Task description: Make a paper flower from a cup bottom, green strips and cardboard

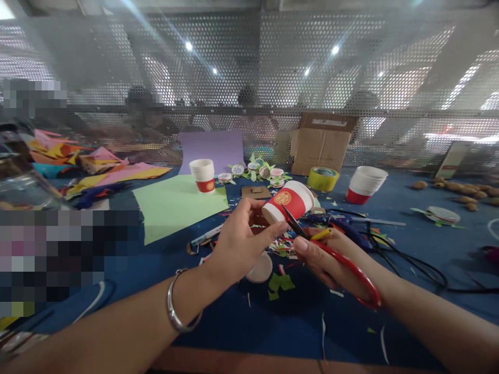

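Note:
A red and white paper cup lies tilted in my left hand, its base end between my thumb and fingers and its rim pointing up to the right. My right hand grips red-handled scissors; the dark blades reach up to the cup's side near the base. A slim yellow stick shows by the fingers of that hand. Below the cup lie a white paper disc, green paper scraps and many small cut bits. Whether the blades pierce the cup I cannot tell.
Stacked cups stand left and right. A light green sheet, yellow tape roll, cardboard box and small paper turtles lie beyond. A blue glue gun with black cable sits right. Another person is at left.

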The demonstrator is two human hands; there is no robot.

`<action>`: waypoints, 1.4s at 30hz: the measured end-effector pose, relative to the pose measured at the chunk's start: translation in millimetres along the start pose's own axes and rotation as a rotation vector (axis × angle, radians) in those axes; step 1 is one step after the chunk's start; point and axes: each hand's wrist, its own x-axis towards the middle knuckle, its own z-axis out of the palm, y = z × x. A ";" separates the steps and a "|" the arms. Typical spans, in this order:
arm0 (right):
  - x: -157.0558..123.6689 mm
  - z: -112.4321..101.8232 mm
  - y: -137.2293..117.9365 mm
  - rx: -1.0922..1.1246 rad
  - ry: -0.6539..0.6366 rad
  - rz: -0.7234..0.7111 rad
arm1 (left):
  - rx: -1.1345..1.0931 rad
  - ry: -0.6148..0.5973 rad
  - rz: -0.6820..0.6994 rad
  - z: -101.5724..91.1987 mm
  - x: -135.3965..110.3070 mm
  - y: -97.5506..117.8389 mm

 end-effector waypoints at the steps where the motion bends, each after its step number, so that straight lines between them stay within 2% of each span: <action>1: -0.3 0.3 0.0 0.012 -0.023 0.018 | 0.007 -0.006 -0.009 -0.7 0.5 0.3; 3: -1.4 1.7 -0.8 0.021 -0.040 0.050 | 0.012 -0.029 -0.037 -2.1 1.1 1.8; 8: -3.3 6.1 -6.0 -0.053 0.057 0.094 | 0.087 -0.075 -0.086 -5.8 2.9 7.1; 13: -1.2 5.6 -7.5 -0.110 0.033 0.077 | 0.163 -0.122 -0.090 -13.0 5.2 14.2; 16: -0.9 6.3 -7.6 -0.119 0.038 0.064 | 0.247 -0.147 -0.062 -17.0 5.3 18.6; 20: -2.8 8.2 -7.1 -0.130 0.046 0.081 | 0.324 -0.107 -0.002 -16.3 2.8 21.3; 25: -4.8 9.5 -3.0 -0.151 0.097 0.101 | 0.319 -0.100 0.093 -12.9 -1.4 19.7; 32: -4.4 13.1 3.3 -0.221 0.158 0.044 | 0.367 -0.114 0.137 -18.3 -5.1 23.3; 37: -4.9 15.1 4.9 -0.221 0.234 -0.034 | 0.258 -0.085 0.148 -14.9 -5.0 21.0; 39: -5.1 14.7 3.7 -0.229 0.239 -0.035 | 0.129 -0.085 0.078 -12.1 -3.2 19.2; 42: -4.5 13.7 2.5 -0.267 0.230 -0.040 | -0.144 -0.068 -0.117 -8.8 0.3 18.7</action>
